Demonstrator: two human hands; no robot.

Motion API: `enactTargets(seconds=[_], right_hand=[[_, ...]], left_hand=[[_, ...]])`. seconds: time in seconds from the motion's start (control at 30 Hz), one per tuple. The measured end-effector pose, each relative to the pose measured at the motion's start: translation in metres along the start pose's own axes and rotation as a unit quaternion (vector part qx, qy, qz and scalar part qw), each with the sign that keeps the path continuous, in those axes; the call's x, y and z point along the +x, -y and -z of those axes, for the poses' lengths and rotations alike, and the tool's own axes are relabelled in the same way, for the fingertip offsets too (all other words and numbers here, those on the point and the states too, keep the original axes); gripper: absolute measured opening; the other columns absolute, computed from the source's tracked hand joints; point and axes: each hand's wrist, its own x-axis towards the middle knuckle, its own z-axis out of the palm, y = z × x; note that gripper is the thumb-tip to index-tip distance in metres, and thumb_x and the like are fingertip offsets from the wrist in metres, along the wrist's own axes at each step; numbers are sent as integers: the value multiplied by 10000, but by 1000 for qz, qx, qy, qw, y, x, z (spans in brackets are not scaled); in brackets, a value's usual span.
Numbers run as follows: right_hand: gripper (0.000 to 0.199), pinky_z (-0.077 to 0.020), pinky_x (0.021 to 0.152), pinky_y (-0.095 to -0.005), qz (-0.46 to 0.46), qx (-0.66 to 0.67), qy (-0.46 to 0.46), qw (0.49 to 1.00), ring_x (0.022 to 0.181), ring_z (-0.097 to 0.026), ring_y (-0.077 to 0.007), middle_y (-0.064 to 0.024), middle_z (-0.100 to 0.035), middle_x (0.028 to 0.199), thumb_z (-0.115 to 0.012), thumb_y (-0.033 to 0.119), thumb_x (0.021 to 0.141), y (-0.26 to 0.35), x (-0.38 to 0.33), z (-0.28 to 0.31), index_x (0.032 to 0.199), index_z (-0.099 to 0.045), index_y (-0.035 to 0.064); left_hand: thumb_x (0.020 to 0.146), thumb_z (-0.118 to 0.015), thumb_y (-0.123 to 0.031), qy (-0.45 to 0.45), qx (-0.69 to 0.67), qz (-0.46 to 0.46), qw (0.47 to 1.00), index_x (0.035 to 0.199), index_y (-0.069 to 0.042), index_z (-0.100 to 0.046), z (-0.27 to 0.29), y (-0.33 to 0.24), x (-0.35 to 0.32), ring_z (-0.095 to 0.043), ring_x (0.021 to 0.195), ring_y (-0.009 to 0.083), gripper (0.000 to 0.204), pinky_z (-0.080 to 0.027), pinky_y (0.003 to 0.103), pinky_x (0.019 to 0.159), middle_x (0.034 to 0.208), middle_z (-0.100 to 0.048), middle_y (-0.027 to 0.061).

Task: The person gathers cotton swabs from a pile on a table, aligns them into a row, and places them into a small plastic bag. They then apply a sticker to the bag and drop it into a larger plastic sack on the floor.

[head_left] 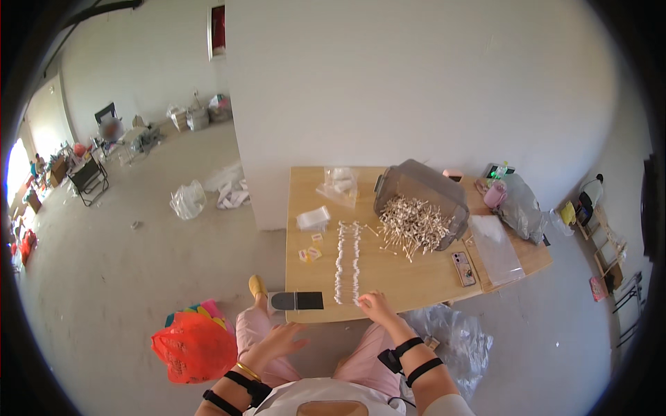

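Cotton swabs lie side by side in a long row (348, 267) on the wooden table (388, 291), their white tips forming two lines. My right hand (375, 307) is at the near right end of this row, thumb and fingers drawn together at the tips; whatever they pinch is too small to make out. My left hand (286, 340) hovers over my lap just off the table's front edge, fingers stretched out and holding nothing. Beyond the row, a grey plastic bin (409, 179) lies tipped on its side, with a heap of loose cotton swabs (413, 225) spilling toward me.
Left of the row are clear bags (313, 218), small cards (310, 254) and a black-and-grey flat device (297, 300) jutting past the edge. A phone (463, 269), a plastic sheet (496, 249) and a pink bottle (495, 194) sit right. A red bag (194, 348) stands on the floor.
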Motion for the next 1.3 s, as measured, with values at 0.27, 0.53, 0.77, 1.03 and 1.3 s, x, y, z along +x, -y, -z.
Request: enactTargets(seconds=[0.27,0.53,0.77,1.03,1.3], right_hand=[[228,-461,963,-454,0,-46,19,999,1130,-513,-364,-97,-582,1174,-655,137,834,3,30,-29,1059,-690,134],[310,-446,972,-452,19,-115,2,993,1095,-501,-344,-88,-547,1167,-652,63,800,4,41,-36,1092,-680,164],[335,-456,947,-448,19,-90,-13,996,1061,-513,-337,-79,-545,1137,-661,18,786,6,43,-32,1083,-680,173],[276,-457,938,-443,26,-93,-14,995,1056,-518,-324,-76,-545,1131,-656,25,797,7,52,-33,1033,-692,164],[227,-444,925,-448,23,-101,-8,995,1072,-522,-315,-63,-553,1132,-651,56,816,10,54,-32,1009,-697,167]], left_hand=[[924,-622,-399,4,8,-70,998,1287,-93,-583,-37,2,37,-576,1136,366,477,-433,464,978,1234,-589,161],[923,-614,-324,5,-22,-31,999,1224,-75,-595,-29,-14,68,-574,1126,342,390,-435,461,954,1177,-586,153],[911,-625,-339,-31,17,-64,997,1293,-124,-571,-40,-19,93,-553,1099,292,441,-412,432,953,1148,-568,95],[905,-631,-369,-9,138,-68,988,1378,-172,-501,-47,-35,119,-542,1070,250,528,-371,402,911,1122,-549,98],[906,-632,-384,-11,128,-50,990,1375,-143,-488,-50,-38,127,-520,1101,277,547,-371,433,938,1170,-536,110]])
